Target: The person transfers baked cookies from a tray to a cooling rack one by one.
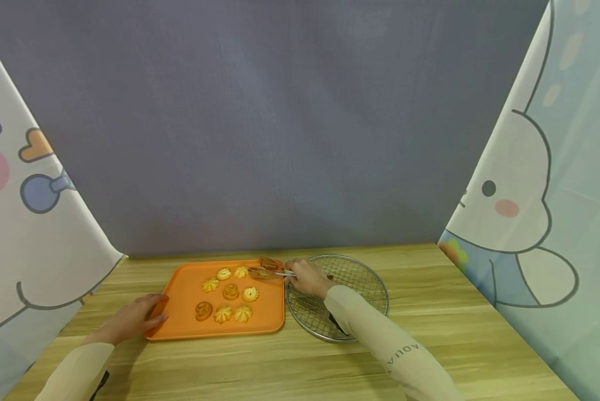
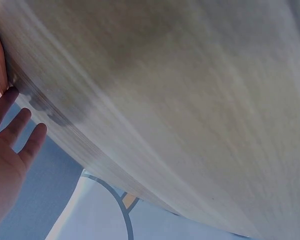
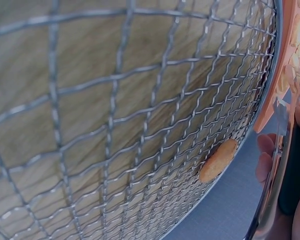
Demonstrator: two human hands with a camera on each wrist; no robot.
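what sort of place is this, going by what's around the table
Probably a staged workspace rather than a working kitchen: a plain grey backdrop behind the wood-grain table, cartoon-printed sheets on both sides, and an orange tray of cookies set out.

Orange rectangular tray [image 1: 180,292] left of round metal mesh rack [image 1: 365,289] on wood-grain worktop [image 1: 220,367]; small golden cookies [image 1: 223,313] on tray, oval cookie [image 3: 219,161] on rack.

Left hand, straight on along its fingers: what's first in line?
The left rim of the rounded rectangular orange tray, right at the left hand; they look in contact. Whether it would catch or pass over is hard to judge.
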